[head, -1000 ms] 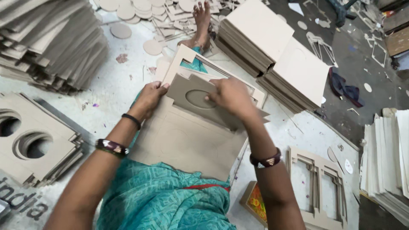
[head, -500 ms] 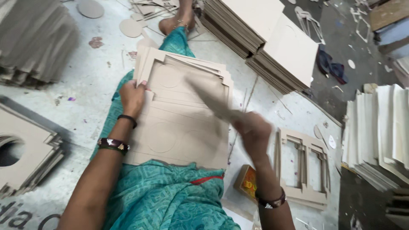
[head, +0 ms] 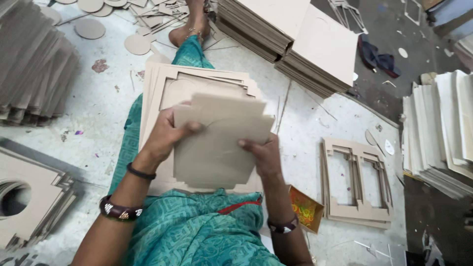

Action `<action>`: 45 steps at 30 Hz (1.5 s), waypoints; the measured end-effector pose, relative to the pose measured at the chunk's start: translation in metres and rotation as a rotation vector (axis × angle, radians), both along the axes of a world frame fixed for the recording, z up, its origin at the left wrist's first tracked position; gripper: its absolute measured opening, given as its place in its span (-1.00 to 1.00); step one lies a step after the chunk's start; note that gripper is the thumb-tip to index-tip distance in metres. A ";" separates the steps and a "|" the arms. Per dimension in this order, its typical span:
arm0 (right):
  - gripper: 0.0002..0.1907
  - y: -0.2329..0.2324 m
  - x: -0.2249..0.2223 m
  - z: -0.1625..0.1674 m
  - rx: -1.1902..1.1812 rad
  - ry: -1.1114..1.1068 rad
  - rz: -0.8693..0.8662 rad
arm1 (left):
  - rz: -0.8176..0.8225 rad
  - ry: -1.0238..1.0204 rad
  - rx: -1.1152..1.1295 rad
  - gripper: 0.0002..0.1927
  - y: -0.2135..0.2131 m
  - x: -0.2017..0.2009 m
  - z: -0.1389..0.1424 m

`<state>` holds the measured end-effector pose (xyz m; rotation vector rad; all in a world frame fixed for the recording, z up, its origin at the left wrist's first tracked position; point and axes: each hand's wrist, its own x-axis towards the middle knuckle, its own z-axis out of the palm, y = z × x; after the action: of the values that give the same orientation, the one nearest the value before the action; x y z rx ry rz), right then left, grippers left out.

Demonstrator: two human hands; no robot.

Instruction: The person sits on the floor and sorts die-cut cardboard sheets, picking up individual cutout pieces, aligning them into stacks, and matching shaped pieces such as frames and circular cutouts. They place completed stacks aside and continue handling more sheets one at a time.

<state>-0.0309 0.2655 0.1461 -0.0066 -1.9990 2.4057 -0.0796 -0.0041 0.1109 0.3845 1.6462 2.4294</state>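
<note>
From my feed, the biggest masses are the stacked cardboard sheets (head: 295, 34) at the top of the floor and a blurred fanned stack (head: 34, 64) at far left, then the pale stack (head: 443, 133) on the right edge. Next in size, a pile of cut boards (head: 162, 83) lies along the person's teal-clad lap. Above it I see the die-cut cardboard piece (head: 217, 143), lifted off the pile and gripped at both side edges: the left hand (head: 165, 135) pinches its left edge, thumb on top, and the right hand (head: 263, 155) clamps its right edge, thumb over the face. Right of the lap lies a flat stack of window-cut frames (head: 357, 180). Smallest, a little orange open box (head: 305, 209) sits beside the right wrist; I cannot tell what its colourful contents are.
</note>
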 end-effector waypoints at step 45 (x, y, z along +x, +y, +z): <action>-0.48 -0.056 -0.018 -0.013 0.531 0.111 -0.150 | 0.240 -0.046 -0.176 -0.63 -0.003 0.052 -0.002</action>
<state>-0.0489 0.2097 0.1328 -0.0159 -2.4102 1.6887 -0.0274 -0.0076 0.1089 0.1092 1.9676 2.4056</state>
